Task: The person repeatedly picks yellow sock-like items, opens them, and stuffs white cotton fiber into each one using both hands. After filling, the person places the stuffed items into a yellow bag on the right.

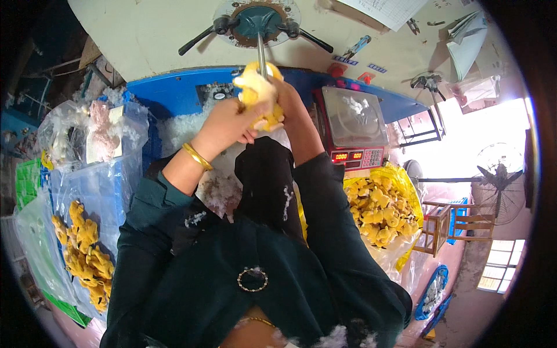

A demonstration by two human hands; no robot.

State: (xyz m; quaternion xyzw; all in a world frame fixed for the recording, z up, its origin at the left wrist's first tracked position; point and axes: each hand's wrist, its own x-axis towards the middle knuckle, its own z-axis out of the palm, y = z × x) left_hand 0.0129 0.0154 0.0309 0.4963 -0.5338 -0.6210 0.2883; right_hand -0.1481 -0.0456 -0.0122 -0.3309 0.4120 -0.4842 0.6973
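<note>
The left hand [227, 120] and right hand [282, 95] have their fingers clamped on a yellow toy [257, 91], the right's partly hidden, at the end of a metal tube [261, 49] from a pale machine [145, 35].

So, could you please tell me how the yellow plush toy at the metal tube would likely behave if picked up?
The yellow plush toy is probably floppy, since its fabric looks soft and bunched. It is likely light, given the white fluff nearby. Its lumpy outline suggests little rolling.
</note>
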